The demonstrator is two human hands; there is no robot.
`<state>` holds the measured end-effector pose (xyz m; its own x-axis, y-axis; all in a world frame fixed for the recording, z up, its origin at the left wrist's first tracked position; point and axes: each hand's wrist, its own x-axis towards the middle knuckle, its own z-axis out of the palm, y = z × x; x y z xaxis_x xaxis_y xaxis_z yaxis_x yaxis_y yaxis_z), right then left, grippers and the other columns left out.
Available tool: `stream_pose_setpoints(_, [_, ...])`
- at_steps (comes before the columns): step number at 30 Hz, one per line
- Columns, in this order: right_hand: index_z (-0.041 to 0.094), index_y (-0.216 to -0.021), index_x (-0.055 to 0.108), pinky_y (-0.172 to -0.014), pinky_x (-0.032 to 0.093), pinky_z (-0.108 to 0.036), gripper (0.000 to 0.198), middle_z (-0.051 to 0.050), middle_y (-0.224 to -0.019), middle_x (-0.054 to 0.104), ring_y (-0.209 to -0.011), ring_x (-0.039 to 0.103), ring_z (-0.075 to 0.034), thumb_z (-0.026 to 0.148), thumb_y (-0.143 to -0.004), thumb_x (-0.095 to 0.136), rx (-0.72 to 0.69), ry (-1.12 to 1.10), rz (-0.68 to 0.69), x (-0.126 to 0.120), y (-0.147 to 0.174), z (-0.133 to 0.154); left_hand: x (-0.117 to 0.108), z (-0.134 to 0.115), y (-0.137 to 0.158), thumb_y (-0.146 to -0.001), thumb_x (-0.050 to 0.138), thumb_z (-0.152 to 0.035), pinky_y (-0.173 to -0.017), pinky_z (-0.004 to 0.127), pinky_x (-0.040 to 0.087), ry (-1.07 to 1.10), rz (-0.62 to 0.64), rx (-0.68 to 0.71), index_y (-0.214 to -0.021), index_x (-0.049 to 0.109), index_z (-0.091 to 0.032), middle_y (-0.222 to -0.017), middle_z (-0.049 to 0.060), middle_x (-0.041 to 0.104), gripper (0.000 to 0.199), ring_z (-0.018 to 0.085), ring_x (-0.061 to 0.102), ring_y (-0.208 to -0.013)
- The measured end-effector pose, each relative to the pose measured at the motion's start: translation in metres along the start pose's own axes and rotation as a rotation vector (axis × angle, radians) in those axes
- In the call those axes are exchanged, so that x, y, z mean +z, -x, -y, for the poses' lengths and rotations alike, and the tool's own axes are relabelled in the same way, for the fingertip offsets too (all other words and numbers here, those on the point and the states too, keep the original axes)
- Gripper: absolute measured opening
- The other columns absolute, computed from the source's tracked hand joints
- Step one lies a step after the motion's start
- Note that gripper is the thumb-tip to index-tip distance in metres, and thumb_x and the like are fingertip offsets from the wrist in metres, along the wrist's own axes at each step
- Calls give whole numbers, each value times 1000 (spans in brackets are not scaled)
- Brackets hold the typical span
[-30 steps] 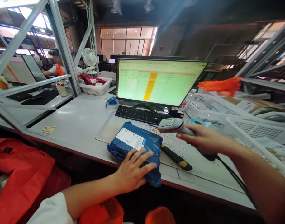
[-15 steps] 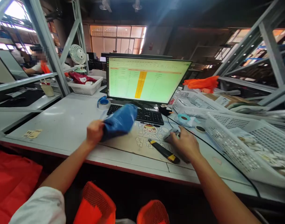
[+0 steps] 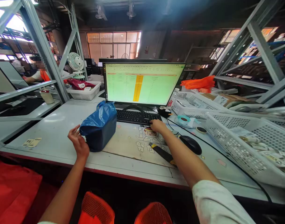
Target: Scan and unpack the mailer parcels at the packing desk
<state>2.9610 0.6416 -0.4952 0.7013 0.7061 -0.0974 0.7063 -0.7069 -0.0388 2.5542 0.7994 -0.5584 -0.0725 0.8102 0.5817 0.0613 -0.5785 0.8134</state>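
Note:
A wrapped blue plastic package stands on the desk left of the mouse pad. Beside its left side is my left hand, fingers apart and curved, with fingertips at the plastic and nothing gripped. My right hand reaches to the right end of the black keyboard; its fingertips are on or just over the keys, and nothing shows in it. Below my right forearm lies a black and yellow utility knife, partly hidden. A black mouse sits to the right of that forearm.
A monitor showing a spreadsheet stands behind the keyboard. White baskets line the right side, with tape rolls and a cable near them. Another white basket is at the back left. A person sits beyond the metal frame.
The blue package has been set down upright on the desk, and my left hand has let go and opened. My right hand has left a grey object and moved to the keyboard.

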Motion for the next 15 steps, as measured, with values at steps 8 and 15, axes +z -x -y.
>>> stream_pose_setpoints(8, [15,-147,57,-105,48,-44,50,-20,-139,64,-125,63,-30,35,-101,53,-60,49,-4,-18,8,22,14,-19,35,-65,86,-63,-118,65,39,-332,246,-229,-153,25,-9,-150,32,45,120,49,45,-144])
stream_pose_setpoints(15, [18,-151,54,-101,51,-47,57,-18,-140,65,-123,64,-35,40,-100,44,-177,82,-18,23,131,-5,-9,-10,-14,-91,59,-63,-117,48,45,152,402,-523,-148,48,-19,-147,14,60,72,33,58,-135])
